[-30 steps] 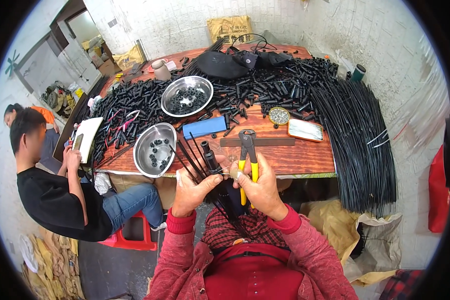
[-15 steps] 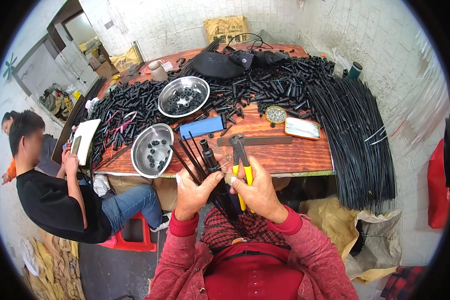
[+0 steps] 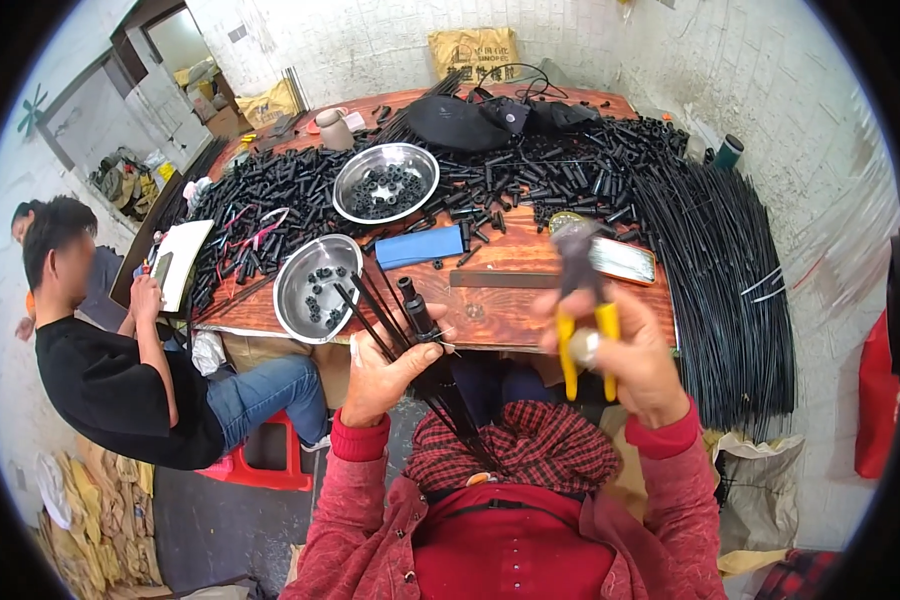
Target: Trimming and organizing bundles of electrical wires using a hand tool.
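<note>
My left hand [image 3: 385,375] is closed around several thin black rods [image 3: 368,318] and a stepped black tubular fitting [image 3: 416,308], all sticking up from my grip. A thin, light wire end shows beside the fitting, near my thumb. The rods' lower ends run down over my lap in checked cloth. In my right hand [image 3: 642,360] are yellow-handled pincers [image 3: 574,262], their dark jaws pointing up, blurred by motion. They hang over the table's near edge, apart from the rods, close to a round tin [image 3: 567,222] and a rectangular tin with pale contents [image 3: 625,262].
On the wooden table [image 3: 490,322] lie a flat dark bar [image 3: 505,280], a blue box [image 3: 420,247], two steel bowls [image 3: 290,300] with small black parts, and heaped black tubes [image 3: 560,165]. Long black rods [image 3: 725,280] overhang at right. A person [image 3: 120,390] sits at left.
My right hand has drawn the pincers away from the fitting, up and to the right. My left hand keeps the rods and fitting nearly in place. The view has shifted slightly.
</note>
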Demonstrator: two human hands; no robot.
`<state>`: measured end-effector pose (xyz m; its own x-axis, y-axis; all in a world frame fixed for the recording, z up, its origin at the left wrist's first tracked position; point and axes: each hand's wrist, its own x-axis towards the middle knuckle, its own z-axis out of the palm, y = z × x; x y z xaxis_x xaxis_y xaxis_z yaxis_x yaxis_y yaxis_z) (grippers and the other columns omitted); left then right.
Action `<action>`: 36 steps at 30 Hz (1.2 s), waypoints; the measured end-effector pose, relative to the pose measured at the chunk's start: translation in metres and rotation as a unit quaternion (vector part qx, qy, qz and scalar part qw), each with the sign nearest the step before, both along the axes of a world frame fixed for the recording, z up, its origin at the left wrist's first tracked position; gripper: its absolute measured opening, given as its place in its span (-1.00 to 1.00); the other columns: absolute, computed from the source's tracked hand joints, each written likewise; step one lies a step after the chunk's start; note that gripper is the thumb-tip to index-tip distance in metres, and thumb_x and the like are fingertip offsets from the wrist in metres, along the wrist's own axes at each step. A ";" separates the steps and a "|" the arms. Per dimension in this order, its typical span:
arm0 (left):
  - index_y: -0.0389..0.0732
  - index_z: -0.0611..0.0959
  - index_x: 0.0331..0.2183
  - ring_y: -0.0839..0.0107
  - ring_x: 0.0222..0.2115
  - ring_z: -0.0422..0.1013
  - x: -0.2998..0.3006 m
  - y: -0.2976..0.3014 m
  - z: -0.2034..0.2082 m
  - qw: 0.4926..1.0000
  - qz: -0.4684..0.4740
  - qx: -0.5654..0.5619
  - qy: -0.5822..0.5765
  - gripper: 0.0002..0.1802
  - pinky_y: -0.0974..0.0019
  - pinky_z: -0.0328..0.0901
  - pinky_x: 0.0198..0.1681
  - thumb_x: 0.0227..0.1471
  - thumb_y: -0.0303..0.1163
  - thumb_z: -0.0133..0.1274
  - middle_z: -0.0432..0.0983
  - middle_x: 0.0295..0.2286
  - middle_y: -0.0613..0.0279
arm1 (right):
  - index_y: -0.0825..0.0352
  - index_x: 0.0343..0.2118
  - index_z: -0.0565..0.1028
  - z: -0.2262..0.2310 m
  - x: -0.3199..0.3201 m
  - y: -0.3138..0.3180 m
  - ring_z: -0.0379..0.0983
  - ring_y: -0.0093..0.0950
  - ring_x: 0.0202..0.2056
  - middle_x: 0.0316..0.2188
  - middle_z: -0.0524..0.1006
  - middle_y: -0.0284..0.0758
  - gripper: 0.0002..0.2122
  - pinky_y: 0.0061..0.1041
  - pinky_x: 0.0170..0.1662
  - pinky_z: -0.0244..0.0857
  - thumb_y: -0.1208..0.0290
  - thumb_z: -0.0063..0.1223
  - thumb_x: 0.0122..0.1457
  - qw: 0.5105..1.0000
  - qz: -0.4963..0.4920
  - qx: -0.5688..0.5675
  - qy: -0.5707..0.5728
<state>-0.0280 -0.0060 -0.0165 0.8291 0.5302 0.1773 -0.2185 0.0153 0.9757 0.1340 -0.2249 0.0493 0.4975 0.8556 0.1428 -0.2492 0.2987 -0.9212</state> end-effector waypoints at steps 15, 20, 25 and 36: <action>-0.39 0.55 -0.01 0.44 -0.21 0.52 0.006 -0.004 0.001 0.998 -0.044 0.013 -0.033 -0.56 0.34 0.41 -0.09 0.03 -0.61 0.15 0.60 -0.17 0.09 | 0.33 -0.14 0.49 -0.045 -0.010 0.001 0.38 -0.14 -0.17 -0.13 0.45 -0.19 -0.60 -0.25 -0.13 0.31 0.68 0.02 -0.16 0.790 -0.038 -0.168 -0.588; -0.37 0.52 0.02 0.46 -0.16 0.48 0.008 -0.007 0.003 0.997 -0.056 0.033 -0.042 -0.53 0.36 0.38 -0.06 0.03 -0.61 0.15 0.59 -0.15 0.10 | 0.37 -0.17 0.48 -0.040 -0.015 0.005 0.36 -0.14 -0.10 -0.08 0.41 -0.16 -0.62 -0.25 -0.06 0.28 0.65 0.06 -0.16 0.740 -0.091 -0.162 -0.646; -0.38 0.52 0.02 0.46 -0.16 0.47 0.007 -0.008 0.005 0.998 -0.053 0.033 -0.029 -0.54 0.35 0.37 -0.05 0.04 -0.61 0.15 0.59 -0.16 0.11 | 0.35 -0.15 0.49 -0.039 -0.017 0.008 0.36 -0.13 -0.09 -0.03 0.40 -0.14 -0.64 -0.20 -0.04 0.28 0.64 0.05 -0.10 0.705 -0.110 -0.172 -0.680; -0.42 0.54 -0.01 0.44 -0.16 0.50 0.008 -0.004 0.003 0.997 -0.077 0.020 -0.019 -0.56 0.32 0.39 -0.04 0.02 -0.59 0.17 0.62 -0.19 0.06 | 0.29 -0.37 0.47 -0.014 0.006 0.008 0.42 -0.29 -0.25 -0.40 0.40 -0.32 -0.85 -0.33 -0.24 0.31 0.39 0.14 -0.01 0.600 -0.025 -0.176 -0.780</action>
